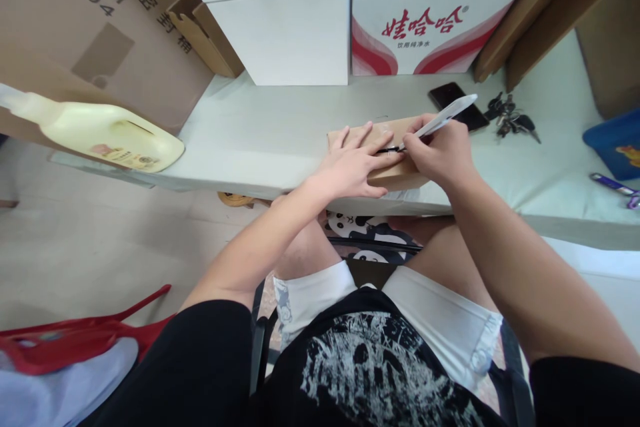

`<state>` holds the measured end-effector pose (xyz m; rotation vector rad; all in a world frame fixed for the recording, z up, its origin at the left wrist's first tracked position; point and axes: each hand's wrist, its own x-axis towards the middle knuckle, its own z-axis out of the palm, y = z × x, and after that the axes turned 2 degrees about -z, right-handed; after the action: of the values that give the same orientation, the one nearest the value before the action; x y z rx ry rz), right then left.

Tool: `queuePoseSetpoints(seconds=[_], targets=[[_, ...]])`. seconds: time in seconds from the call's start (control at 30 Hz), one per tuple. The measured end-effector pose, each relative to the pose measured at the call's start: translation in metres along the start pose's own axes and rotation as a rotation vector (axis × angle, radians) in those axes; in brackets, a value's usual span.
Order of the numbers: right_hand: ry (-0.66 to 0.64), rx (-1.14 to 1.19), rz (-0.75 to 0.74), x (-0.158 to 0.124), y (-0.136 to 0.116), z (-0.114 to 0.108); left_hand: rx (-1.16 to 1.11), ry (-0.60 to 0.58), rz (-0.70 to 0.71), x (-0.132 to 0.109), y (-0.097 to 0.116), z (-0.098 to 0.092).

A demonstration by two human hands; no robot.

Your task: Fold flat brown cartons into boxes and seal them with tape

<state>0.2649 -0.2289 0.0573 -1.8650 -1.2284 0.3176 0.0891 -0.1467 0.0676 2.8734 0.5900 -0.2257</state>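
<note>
A small brown cardboard box (400, 181) lies at the front edge of the covered table. My left hand (355, 163) rests flat across the box's top, fingers spread. In my right hand (443, 150) is a slim white pen-like tool (453, 110), gripped between thumb and fingers and slanting up to the right. Its lower end meets the box top close to my left fingers, where a dark narrow part shows. Whether it is a pen or a cutter I cannot tell. A dark phone (453, 97) lies just behind my right hand, with a bunch of keys (510, 117) beside it.
White cartons (300, 40) and a red-and-white carton (435, 30) stand along the back. At left lie a yellow bottle (115, 133) and a large cardboard box (100, 33). Right are a blue container (615, 140) and a purple item (613, 185). A red chair (75, 347) stands lower left.
</note>
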Motion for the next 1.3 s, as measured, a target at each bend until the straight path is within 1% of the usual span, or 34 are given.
queuePoseSetpoints(seconds=[0.07,0.3,0.57,0.73,0.87,0.97,1.1,1.17,1.2,1.3], targets=[[0.011,0.013,-0.006,-0.001,0.001,0.000,0.005,0.002,0.000,0.000,0.000,0.001],[0.021,0.064,0.072,0.000,-0.002,-0.002,0.022,-0.002,-0.003,-0.001,0.001,-0.001],[0.032,0.101,0.069,-0.002,0.003,-0.001,0.065,0.038,0.007,-0.004,0.003,0.002],[0.059,0.121,0.020,-0.002,0.007,0.002,0.062,0.103,0.026,-0.006,0.002,0.008],[0.083,0.136,-0.009,-0.005,0.004,0.001,0.038,0.164,0.027,-0.008,0.000,0.012],[0.091,0.166,-0.024,-0.008,0.002,0.000,-0.004,0.233,-0.008,-0.008,-0.001,0.015],[0.139,0.202,-0.048,-0.008,0.004,0.002,-0.090,0.340,-0.077,-0.007,-0.001,0.018],[0.157,0.273,-0.022,-0.006,0.008,0.003,-0.114,0.366,-0.082,-0.006,-0.002,0.018],[0.169,0.344,0.006,-0.005,0.010,0.003,-0.117,0.371,-0.079,-0.006,-0.003,0.019],[0.172,0.656,0.083,-0.005,0.012,-0.003,-0.110,0.367,-0.052,-0.006,-0.005,0.019]])
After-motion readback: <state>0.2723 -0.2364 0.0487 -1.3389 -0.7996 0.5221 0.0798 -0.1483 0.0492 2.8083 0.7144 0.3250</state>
